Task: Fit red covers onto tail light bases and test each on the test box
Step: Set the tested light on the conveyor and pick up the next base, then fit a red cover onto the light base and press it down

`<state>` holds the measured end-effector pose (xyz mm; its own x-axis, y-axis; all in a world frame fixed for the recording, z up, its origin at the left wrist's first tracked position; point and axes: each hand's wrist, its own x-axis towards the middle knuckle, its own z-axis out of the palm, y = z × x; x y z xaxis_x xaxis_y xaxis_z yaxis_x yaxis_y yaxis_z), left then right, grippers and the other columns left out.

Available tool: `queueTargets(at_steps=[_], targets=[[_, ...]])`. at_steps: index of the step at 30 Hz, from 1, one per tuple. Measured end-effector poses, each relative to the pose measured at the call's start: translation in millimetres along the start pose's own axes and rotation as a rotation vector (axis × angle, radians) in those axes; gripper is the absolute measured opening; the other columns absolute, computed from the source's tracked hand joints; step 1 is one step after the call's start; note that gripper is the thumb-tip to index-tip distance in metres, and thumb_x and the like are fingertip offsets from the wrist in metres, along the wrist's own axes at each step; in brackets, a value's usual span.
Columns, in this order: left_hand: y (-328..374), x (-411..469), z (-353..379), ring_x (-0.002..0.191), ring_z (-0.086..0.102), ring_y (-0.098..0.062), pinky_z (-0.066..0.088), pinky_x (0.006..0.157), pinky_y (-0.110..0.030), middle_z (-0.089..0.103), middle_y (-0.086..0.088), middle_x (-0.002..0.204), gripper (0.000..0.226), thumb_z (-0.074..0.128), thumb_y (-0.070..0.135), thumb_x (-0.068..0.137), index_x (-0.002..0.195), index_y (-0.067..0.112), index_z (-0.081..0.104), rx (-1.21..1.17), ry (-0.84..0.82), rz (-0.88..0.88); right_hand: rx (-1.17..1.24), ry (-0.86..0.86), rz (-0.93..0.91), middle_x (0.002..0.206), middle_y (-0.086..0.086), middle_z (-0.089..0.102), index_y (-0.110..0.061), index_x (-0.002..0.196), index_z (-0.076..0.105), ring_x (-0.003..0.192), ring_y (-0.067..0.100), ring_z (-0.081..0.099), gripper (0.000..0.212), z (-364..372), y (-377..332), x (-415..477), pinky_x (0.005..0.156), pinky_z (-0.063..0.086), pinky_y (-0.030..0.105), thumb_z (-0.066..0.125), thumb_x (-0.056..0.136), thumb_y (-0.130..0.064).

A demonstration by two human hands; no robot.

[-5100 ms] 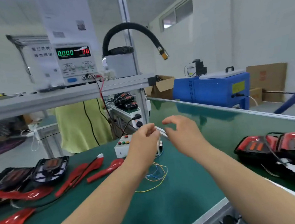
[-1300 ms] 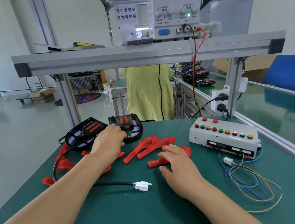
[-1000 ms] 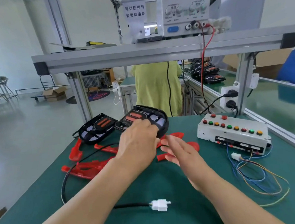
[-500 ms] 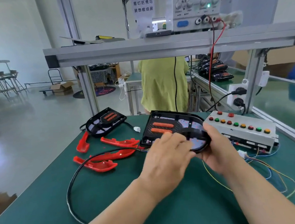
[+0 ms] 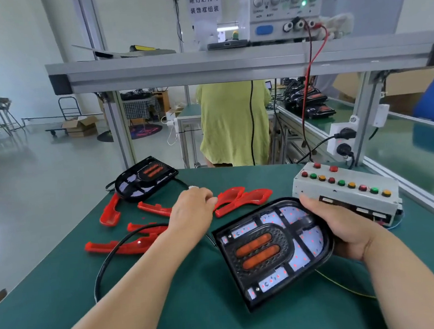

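Note:
My right hand [image 5: 342, 229] grips the rounded right edge of a black tail light base [image 5: 273, 248] with two orange bars, tilted up just above the green table [image 5: 66, 308]. My left hand [image 5: 192, 209] reaches past it, fingertips touching a red cover [image 5: 230, 198] that lies with another one beside it. Several more red covers [image 5: 128, 244] lie to the left. A second black base [image 5: 145, 177] rests at the table's back left. The grey test box [image 5: 347, 192] with coloured buttons stands behind my right hand.
A black cable [image 5: 106, 263] curves over the table on the left. An aluminium shelf [image 5: 228, 63] overhead carries a power supply [image 5: 283, 9] with red and black leads. A person in a yellow-green shirt [image 5: 233, 123] stands behind the bench. A conveyor [image 5: 418, 141] runs along the right.
The base has come nearer and lower, held now by my right hand alone. My left hand let go of it and moved back-left to the red covers.

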<state>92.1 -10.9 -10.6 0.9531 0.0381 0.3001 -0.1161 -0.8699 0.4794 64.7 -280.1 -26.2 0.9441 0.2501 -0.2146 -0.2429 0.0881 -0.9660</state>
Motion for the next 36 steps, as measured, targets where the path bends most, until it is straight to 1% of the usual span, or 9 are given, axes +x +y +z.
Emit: queueTargets(at_steps=[6, 10, 13, 17, 21, 24, 30, 33, 36], targets=[[-5, 23, 21, 0.119, 0.048, -0.029, 0.038, 0.094, -0.039, 0.057, -0.009, 0.127, 0.023, 0.047, 0.031, 0.103, 0.115, 0.016, 0.059, 0.458, -0.156, -0.065, 0.028, 0.007, 0.082, 0.114, 0.016, 0.072, -0.022, 0.100, 0.079, 0.101, 0.031, 0.071, 0.039, 1, 9, 6, 0.075, 0.060, 0.038, 0.059, 0.082, -0.049], [-12, 25, 30, 0.119, 0.046, -0.025, 0.038, 0.091, -0.039, 0.062, -0.003, 0.118, 0.020, 0.052, 0.032, 0.100, 0.114, 0.021, 0.062, 0.481, -0.170, -0.056, 0.032, 0.010, 0.103, 0.120, 0.017, 0.070, -0.015, 0.114, 0.074, 0.109, 0.033, 0.068, 0.047, -1, 10, 6, 0.087, 0.057, 0.042, 0.060, 0.082, -0.046], [-15, 23, 32, 0.118, 0.046, -0.025, 0.039, 0.089, -0.038, 0.059, -0.003, 0.121, 0.025, 0.052, 0.035, 0.100, 0.119, 0.022, 0.063, 0.485, -0.115, -0.022, 0.020, -0.023, 0.123, 0.127, 0.017, 0.066, -0.013, 0.126, 0.067, 0.121, 0.036, 0.061, 0.048, -7, 12, 7, 0.107, 0.044, 0.054, 0.054, 0.091, -0.043], [-6, 19, 32, 0.113, 0.051, -0.027, 0.044, 0.093, -0.040, 0.061, -0.006, 0.115, 0.027, 0.055, 0.036, 0.099, 0.117, 0.022, 0.070, 0.265, -0.009, 0.192, -0.001, -0.050, 0.140, 0.126, 0.017, 0.067, -0.013, 0.116, 0.073, 0.122, 0.037, 0.059, 0.045, -13, 13, 6, 0.111, 0.037, 0.058, 0.053, 0.087, -0.040], [9, 15, 38, 0.111, 0.056, -0.022, 0.042, 0.097, -0.034, 0.068, -0.003, 0.112, 0.026, 0.069, 0.034, 0.092, 0.111, 0.018, 0.075, -0.101, -0.200, 0.334, -0.007, -0.061, 0.141, 0.125, 0.019, 0.066, -0.011, 0.117, 0.072, 0.121, 0.038, 0.059, 0.045, -14, 15, 5, 0.110, 0.037, 0.059, 0.054, 0.088, -0.040], [8, 15, 46, 0.106, 0.058, -0.022, 0.043, 0.093, -0.033, 0.067, -0.006, 0.110, 0.026, 0.074, 0.025, 0.088, 0.113, 0.017, 0.074, -0.065, -0.348, 0.367, -0.004, -0.068, 0.147, 0.127, 0.019, 0.066, -0.010, 0.122, 0.070, 0.122, 0.038, 0.059, 0.045, -15, 16, 7, 0.111, 0.036, 0.059, 0.052, 0.093, -0.040], [9, 16, 54, 0.096, 0.060, -0.029, 0.048, 0.084, -0.039, 0.063, -0.014, 0.096, 0.016, 0.069, 0.019, 0.088, 0.101, 0.012, 0.075, 0.052, -0.342, 0.341, -0.005, -0.098, 0.155, 0.130, 0.017, 0.064, -0.013, 0.128, 0.066, 0.125, 0.036, 0.057, 0.045, -17, 17, 10, 0.112, 0.035, 0.058, 0.047, 0.098, -0.041], [5, 19, 39, 0.098, 0.059, -0.021, 0.045, 0.089, -0.029, 0.063, -0.007, 0.099, 0.021, 0.074, 0.023, 0.087, 0.106, 0.015, 0.076, -0.092, -0.239, 0.249, 0.015, -0.071, 0.152, 0.126, 0.019, 0.066, -0.009, 0.118, 0.072, 0.119, 0.036, 0.062, 0.048, -17, 17, 11, 0.108, 0.042, 0.054, 0.055, 0.090, -0.044], [3, 16, 8, 0.080, 0.058, -0.002, 0.039, 0.073, -0.010, 0.062, 0.005, 0.089, 0.013, 0.079, 0.021, 0.082, 0.094, 0.026, 0.077, -0.355, -0.049, 0.136, 0.092, -0.005, 0.126, 0.117, 0.018, 0.071, -0.013, 0.096, 0.080, 0.102, 0.030, 0.071, 0.040, -13, 15, 12, 0.092, 0.055, 0.044, 0.059, 0.084, -0.043]])
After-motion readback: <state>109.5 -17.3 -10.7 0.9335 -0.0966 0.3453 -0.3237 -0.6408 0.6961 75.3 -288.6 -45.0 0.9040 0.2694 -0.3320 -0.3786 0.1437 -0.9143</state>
